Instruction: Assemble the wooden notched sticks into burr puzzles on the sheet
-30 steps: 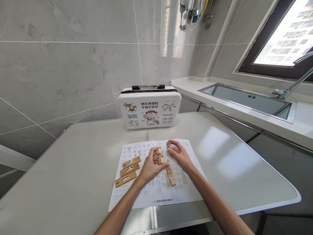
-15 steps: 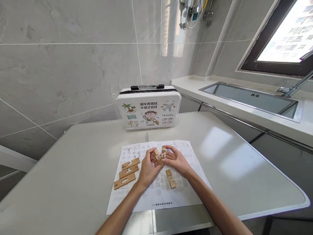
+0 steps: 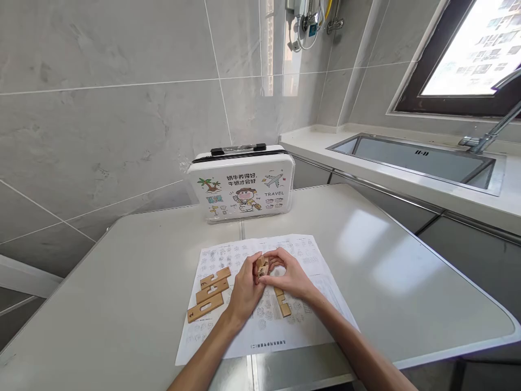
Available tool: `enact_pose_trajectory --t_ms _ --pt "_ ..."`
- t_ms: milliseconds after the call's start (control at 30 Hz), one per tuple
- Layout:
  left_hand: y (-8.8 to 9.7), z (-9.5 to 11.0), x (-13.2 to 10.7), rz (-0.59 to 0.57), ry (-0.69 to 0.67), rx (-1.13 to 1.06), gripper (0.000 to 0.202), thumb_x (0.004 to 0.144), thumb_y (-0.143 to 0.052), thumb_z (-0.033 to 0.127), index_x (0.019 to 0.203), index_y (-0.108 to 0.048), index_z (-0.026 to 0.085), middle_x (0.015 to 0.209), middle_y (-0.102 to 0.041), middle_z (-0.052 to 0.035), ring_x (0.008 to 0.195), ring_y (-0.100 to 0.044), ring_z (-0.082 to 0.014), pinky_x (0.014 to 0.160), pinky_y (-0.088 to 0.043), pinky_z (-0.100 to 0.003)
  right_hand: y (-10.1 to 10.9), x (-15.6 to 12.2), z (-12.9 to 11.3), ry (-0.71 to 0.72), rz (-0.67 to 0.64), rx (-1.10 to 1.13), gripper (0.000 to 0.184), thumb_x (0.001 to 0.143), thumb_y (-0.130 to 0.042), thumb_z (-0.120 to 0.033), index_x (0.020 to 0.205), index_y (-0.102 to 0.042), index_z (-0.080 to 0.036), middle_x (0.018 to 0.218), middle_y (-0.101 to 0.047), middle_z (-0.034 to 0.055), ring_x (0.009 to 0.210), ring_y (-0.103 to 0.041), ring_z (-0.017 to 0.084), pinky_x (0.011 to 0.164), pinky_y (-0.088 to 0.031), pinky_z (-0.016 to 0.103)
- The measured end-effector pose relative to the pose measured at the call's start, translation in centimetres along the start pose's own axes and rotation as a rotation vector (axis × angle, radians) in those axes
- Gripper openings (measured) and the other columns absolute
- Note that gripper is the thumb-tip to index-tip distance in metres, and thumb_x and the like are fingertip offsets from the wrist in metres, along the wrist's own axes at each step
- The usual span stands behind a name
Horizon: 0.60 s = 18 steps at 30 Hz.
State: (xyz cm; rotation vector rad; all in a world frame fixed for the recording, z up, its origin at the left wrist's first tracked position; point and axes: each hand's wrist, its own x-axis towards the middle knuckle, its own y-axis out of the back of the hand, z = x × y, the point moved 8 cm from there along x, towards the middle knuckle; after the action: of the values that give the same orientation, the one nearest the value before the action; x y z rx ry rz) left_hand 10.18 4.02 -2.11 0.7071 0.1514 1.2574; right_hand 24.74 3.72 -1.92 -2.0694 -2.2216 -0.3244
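My left hand and my right hand meet over the printed sheet, both closed on small notched wooden puzzle pieces pressed against each other. Dark markings show on the pieces' near side; my fingers cover much of them. Another notched wooden piece lies on the paper just below my right hand, its upper end partly hidden. Left of my left hand lie three flat wooden plates with cut-outs: one at the back, a middle one, and a front one marked 2.
A white carrying case with cartoon prints stands at the back of the folding table, against the tiled wall. To the right runs a counter with a sink and a tap. Rows of small diagrams cover the sheet.
The wooden pieces, held slightly apart before, are now together. My right hand has moved left towards my left hand. The camera view has shifted a little.
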Motion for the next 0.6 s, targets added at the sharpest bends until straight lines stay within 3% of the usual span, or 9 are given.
enact_pose_trajectory --t_ms 267,433,600 --pt "-0.4 -0.3 0.1 -0.062 -0.01 -0.011 0.055 0.091 -0.062 0.019 0.144 -0.047 0.027 0.126 -0.068 -0.007 0.108 -0.067 -0.0244 0.095 -0.054 -0.04 0.2 -0.2 0.4 0.034 0.038 -0.125 0.058 0.07 -0.092 -0.041 0.116 -0.063 -0.023 0.101 -0.069 0.0041 0.087 -0.069 0.021 0.084 -0.059 0.04" --pt "-0.4 0.9 -0.2 -0.095 -0.077 0.003 0.054 0.095 -0.054 0.015 0.147 -0.048 0.028 0.13 -0.066 -0.0085 0.113 -0.067 -0.0255 0.095 -0.055 -0.04 0.4 -0.5 -0.3 0.082 0.07 -0.218 0.052 0.072 -0.09 -0.037 0.114 -0.061 -0.023 0.098 -0.067 0.0038 0.086 -0.067 0.022 0.083 -0.058 0.039" --pt "-0.8 1.1 -0.2 -0.098 -0.01 -0.039 0.052 0.093 -0.062 0.021 0.143 -0.052 0.028 0.122 -0.07 -0.0063 0.095 -0.07 -0.0222 0.086 -0.056 -0.036 0.7 -0.4 -0.4 0.068 0.1 -0.183 0.05 0.074 -0.088 -0.037 0.114 -0.062 -0.023 0.095 -0.068 0.003 0.084 -0.066 0.022 0.082 -0.057 0.039"
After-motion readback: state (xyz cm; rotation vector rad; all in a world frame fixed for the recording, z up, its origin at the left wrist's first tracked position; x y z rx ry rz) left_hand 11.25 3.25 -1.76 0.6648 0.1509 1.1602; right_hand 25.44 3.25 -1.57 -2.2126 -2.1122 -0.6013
